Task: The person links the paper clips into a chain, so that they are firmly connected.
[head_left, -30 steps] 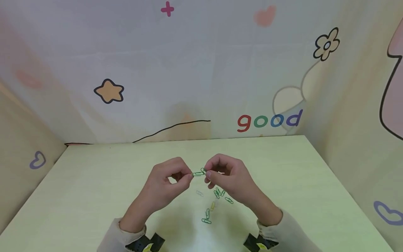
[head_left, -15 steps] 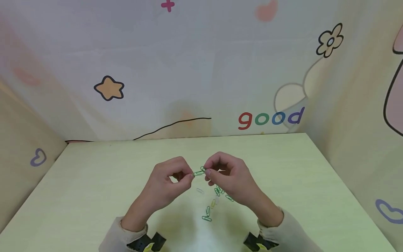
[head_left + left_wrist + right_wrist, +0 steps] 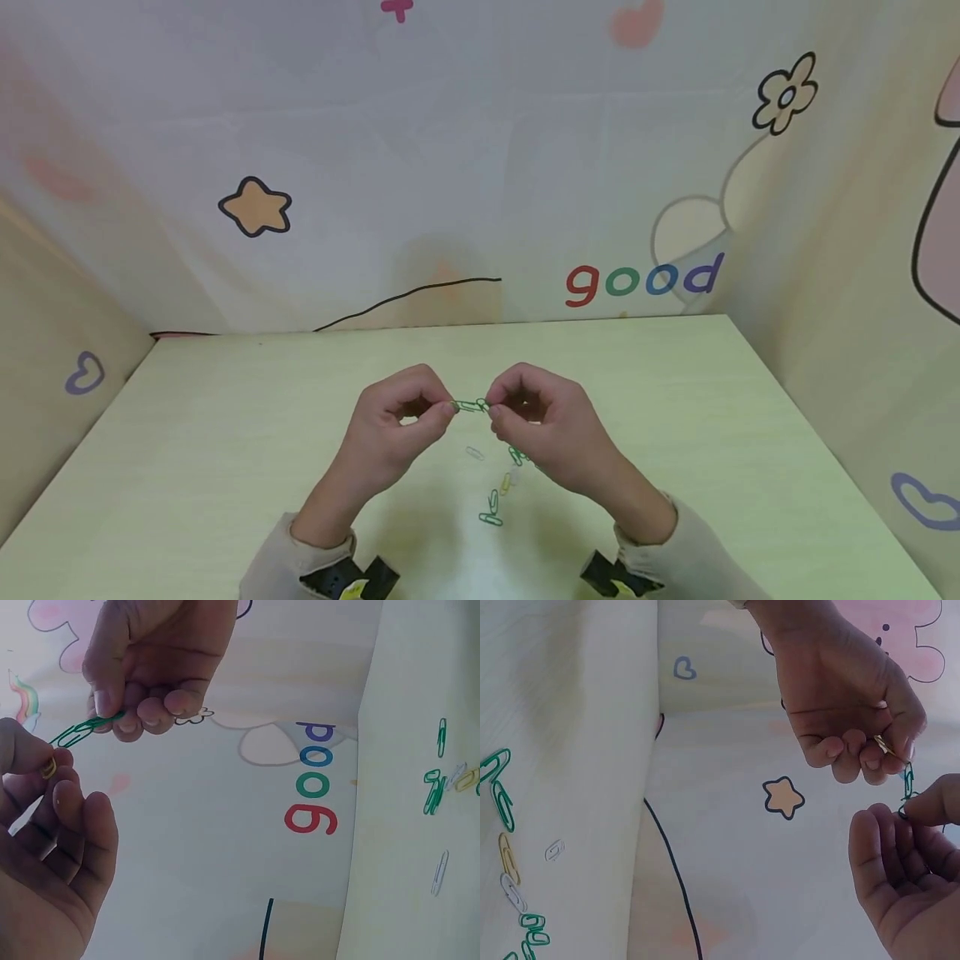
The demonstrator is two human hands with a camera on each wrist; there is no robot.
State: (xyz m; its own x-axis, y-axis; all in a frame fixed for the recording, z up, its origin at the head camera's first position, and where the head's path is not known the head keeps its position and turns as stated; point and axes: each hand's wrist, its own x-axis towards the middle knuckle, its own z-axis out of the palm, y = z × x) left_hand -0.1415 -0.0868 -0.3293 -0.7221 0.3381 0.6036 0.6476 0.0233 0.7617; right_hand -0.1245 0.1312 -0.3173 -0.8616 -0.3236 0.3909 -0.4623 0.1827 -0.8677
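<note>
My left hand [image 3: 393, 425] and right hand [image 3: 543, 429] are raised over the table, fingertips facing each other. Between them stretches a short line of green paper clips [image 3: 469, 406]. The left thumb and forefinger pinch its left end, and a yellow paper clip [image 3: 49, 767] shows at those fingertips in the left wrist view. At the other end, my right thumb and forefinger pinch a green paper clip [image 3: 107, 720], partly hidden by the fingers. It overlaps the middle green clip [image 3: 909, 780].
Below the hands on the pale table [image 3: 225, 450] lie two green paper clips [image 3: 491, 518], a yellow one [image 3: 506, 483] and a silver one [image 3: 475, 452]. More green clips [image 3: 435, 795] are grouped together, partly behind my right hand in the head view. A printed cloth wall [image 3: 450, 167] stands behind.
The left hand has shifted slightly up and left, while the right has barely moved. Both keep their pinch on the clips. The head view has tilted down a little.
</note>
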